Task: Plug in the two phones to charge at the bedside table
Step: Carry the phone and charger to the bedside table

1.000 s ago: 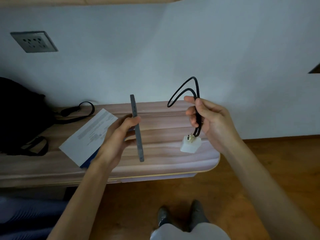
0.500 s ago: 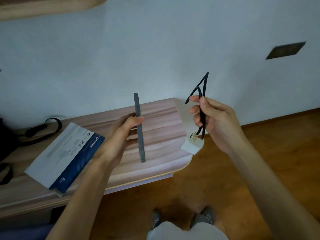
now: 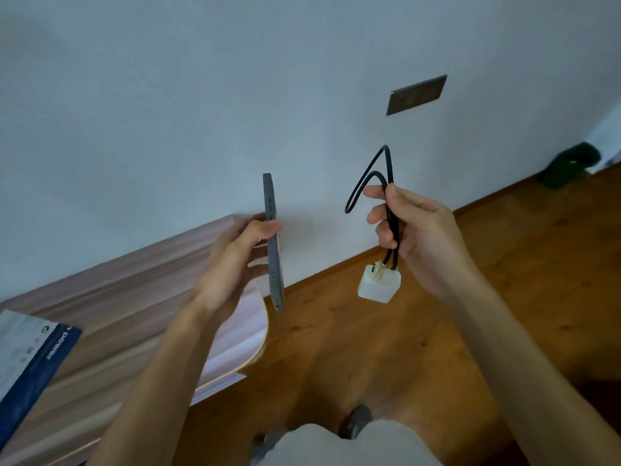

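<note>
The left hand (image 3: 232, 260) grips a phone (image 3: 270, 200) edge-on, with the thumb across its near side and the fingers curled behind. The thin slab stands almost upright in the air at the right end of the surface (image 3: 134, 317). The right hand (image 3: 426, 237) is closed round a folded cable (image 3: 388, 163), pinching the strands between thumb and fingers. A loop pokes up above the fist, and a charger (image 3: 379, 285) dangles below it, over the floor (image 3: 336, 348) just past the surface's rounded right corner. Phone and charger are near each other but apart.

By the look of it, the task is at its start. No cable end appears to be seated in the phone, and the charger hangs free of the plate (image 3: 416, 94) on the wall, which is well apart from it. A second phone is not in view. Joining cable to phone, fitting the charger to a socket and then doing the same for the other phone all seem left to do.

The phone is matte grey, with small slots and buttons along its edge. The cable is slim and black, stiff enough to hold its bends. The charger is a white block with rounded corners and pale connectors at its top. The surface has a pale wood grain with a lighter band along its edge. The plate is a dark rectangle, too dim to show any holes. A white and blue packet (image 3: 33, 358) lies at the surface's left. The floor is warm brown board.
</note>
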{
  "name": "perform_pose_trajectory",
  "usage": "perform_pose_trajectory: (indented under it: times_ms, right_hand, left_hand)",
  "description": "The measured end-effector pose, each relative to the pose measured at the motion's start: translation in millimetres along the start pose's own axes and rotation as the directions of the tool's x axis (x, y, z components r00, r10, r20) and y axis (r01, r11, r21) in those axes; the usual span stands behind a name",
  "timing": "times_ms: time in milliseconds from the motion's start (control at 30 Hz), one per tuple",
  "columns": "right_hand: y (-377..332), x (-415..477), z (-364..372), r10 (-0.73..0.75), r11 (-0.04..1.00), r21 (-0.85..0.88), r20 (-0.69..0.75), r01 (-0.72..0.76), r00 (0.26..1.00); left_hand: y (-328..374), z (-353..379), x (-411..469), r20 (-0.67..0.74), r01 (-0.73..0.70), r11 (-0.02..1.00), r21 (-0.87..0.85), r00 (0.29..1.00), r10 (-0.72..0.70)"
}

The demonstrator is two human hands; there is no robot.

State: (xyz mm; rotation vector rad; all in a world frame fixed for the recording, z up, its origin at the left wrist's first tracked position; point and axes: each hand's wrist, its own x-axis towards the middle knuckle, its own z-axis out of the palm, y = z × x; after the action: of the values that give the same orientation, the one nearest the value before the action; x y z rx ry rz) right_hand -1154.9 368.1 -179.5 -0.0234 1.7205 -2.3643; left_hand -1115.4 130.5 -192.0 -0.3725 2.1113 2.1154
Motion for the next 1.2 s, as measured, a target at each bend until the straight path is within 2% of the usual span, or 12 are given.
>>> perform_pose_trajectory:
  times_ms: [233, 633, 967, 1200]
  right_hand:
    - [-33, 5, -88, -0.039, 0.999, -0.040, -0.196, 0.032, 0.980]
    - [-64, 43, -226, -0.159, 0.987, -0.097, -0.468, 0.128, 0.869]
    - [-103, 103, -322, -0.162, 0.987, -0.119, -0.656, 0.111, 0.737]
    - [-124, 118, -388, -0.174, 0.984, -0.105, -0.761, 0.146, 0.626]
  left_hand:
    - [16, 97, 49, 0.111, 0.021, 0.997, 0.073, 0.993, -0.029]
    - [40, 246, 176, 0.342, -0.013, 0.988, 0.156, 0.939, -0.042]
    - [71, 375, 304, 0.569, -0.070, 0.979, 0.190, 0.821, -0.052]
    - [85, 465, 357, 0.709, -0.079, 0.974, 0.214, 0.698, -0.099]
